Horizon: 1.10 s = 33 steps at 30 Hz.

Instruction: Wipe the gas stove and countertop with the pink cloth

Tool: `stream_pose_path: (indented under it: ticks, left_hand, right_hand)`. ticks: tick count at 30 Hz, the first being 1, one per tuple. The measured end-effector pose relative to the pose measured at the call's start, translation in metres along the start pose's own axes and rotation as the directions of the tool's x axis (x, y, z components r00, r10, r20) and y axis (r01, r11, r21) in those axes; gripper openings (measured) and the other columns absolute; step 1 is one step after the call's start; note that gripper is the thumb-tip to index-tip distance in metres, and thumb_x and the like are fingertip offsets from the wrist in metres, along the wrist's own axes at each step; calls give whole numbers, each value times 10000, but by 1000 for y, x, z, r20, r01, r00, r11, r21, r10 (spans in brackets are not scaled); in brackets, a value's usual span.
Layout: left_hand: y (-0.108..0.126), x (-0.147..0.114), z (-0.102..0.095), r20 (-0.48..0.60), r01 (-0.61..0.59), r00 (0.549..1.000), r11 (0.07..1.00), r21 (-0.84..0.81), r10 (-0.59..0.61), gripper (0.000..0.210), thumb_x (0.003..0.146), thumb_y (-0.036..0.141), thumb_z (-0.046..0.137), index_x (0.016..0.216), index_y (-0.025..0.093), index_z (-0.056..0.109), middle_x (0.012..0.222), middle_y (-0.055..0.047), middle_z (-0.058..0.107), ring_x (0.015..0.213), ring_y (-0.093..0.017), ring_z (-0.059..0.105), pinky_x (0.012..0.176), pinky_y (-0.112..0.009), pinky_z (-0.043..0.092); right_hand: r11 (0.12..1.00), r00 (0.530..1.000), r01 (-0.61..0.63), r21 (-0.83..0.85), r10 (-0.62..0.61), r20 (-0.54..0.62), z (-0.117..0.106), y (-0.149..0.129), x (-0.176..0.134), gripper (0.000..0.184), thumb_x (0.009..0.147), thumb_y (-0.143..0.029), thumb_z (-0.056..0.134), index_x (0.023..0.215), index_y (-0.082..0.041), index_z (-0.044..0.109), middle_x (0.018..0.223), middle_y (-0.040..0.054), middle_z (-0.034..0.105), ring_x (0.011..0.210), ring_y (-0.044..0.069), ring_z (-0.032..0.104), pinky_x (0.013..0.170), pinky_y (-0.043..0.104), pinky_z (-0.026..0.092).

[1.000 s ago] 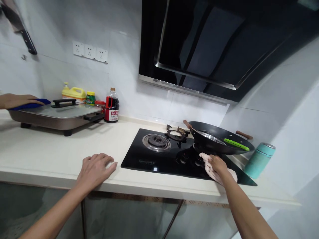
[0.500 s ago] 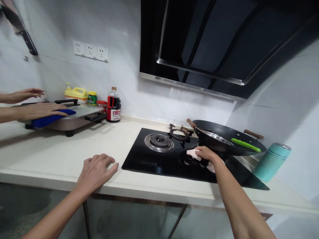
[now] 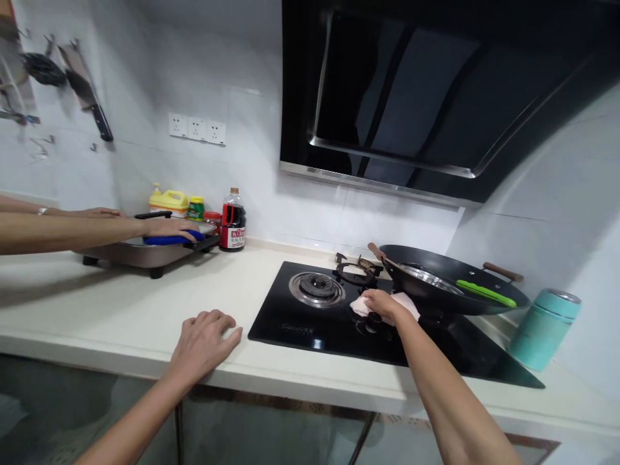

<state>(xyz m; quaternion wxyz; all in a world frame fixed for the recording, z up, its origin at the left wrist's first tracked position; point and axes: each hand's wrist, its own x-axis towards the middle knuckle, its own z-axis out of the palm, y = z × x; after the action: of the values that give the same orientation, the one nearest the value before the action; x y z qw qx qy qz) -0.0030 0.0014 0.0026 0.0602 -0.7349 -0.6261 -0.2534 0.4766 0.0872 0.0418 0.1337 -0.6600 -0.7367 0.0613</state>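
Note:
My right hand (image 3: 380, 303) grips a pale pink cloth (image 3: 405, 305) and presses it on the black glass gas stove (image 3: 300, 326), just behind the control knobs (image 3: 373, 322). Part of the cloth is hidden under the hand. My left hand (image 3: 206, 339) rests on the cream countertop (image 3: 130, 310) left of the stove, fingers loosely bent and thumb apart, holding nothing. Near the right hand are the left burner (image 3: 317, 289) and a loose pan support (image 3: 356, 272). A black wok (image 3: 421, 284) with a metal lid-like piece and a green-handled tool (image 3: 487, 293) sits on the right burner.
At left, another person's hand (image 3: 167, 227) holds a blue cloth (image 3: 177, 239) on an electric pan (image 3: 140, 255). Behind stand a soy sauce bottle (image 3: 233, 223) and a yellow jug (image 3: 169, 201). A turquoise flask (image 3: 545, 329) is at right; the range hood (image 3: 387, 171) overhangs the stove.
My right hand has slid the pink cloth slightly left and back across the stove. The other person's blue cloth has moved right along the electric pan. My left hand stays put while the view shifts.

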Motion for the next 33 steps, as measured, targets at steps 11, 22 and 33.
stream_pose_path:
  ticks: [11, 22, 33]
  left_hand:
    - [1, -4, 2, -38, -8, 999, 1000, -6, 8, 329, 912, 437, 507, 915, 237, 767, 1111, -86, 759, 1102, -299, 616, 967, -443, 387]
    - [-3, -10, 7, -48, -36, 998, 999, -25, 35, 253, 935, 373, 550, 925, 231, 759, 1091, -81, 743, 1079, -276, 606, 937, -413, 396]
    - [-1, -11, 12, -86, -36, 996, 998, -46, 32, 279, 976, 398, 542, 963, 229, 763, 1102, -93, 742, 1084, -284, 592, 953, -430, 374]
  right_hand:
    - [912, 916, 398, 100, -400, 3, 45, -139, -7, 218, 932, -140, 573, 1055, -209, 739, 1135, 62, 716, 1076, 199, 632, 981, 317, 455]
    - [933, 930, 360, 4, -359, -78, 62, -174, -62, 274, 988, -296, 545, 1191, -266, 727, 1337, 78, 657, 1249, 259, 548, 1103, 472, 352]
    - [997, 996, -57, -50, 53, -76, 60, -154, -58, 553, 1001, -615, 401, 1429, -344, 623, 1591, 76, 492, 1391, 392, 459, 1061, 545, 384]
